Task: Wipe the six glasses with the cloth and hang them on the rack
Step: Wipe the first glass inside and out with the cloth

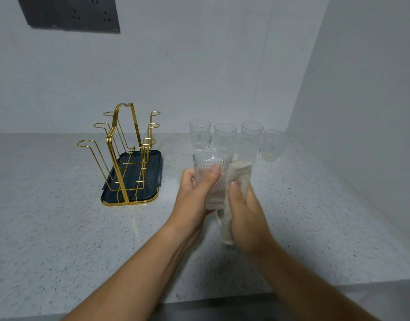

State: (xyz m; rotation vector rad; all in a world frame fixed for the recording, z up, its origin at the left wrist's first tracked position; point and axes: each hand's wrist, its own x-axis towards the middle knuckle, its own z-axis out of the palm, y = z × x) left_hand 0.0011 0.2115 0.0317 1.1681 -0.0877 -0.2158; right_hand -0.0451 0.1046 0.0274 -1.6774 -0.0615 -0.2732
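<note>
Head view: I see my left hand (194, 193) gripping the ribbed glass (211, 164) round its lower half, upright over the counter (60, 228) — my right hand (245, 216) holds the cloth (240, 173) against its right side. Other glasses (200, 134) stand behind, rack (125, 156) at left.

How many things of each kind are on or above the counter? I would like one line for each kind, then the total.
Glasses: 5 plainly visible, that is 1 held glass and 4 standing glasses; a sixth is uncertain
Cloth: 1
Gold wire rack: 1
Dark tray: 1
Total: 8
</note>
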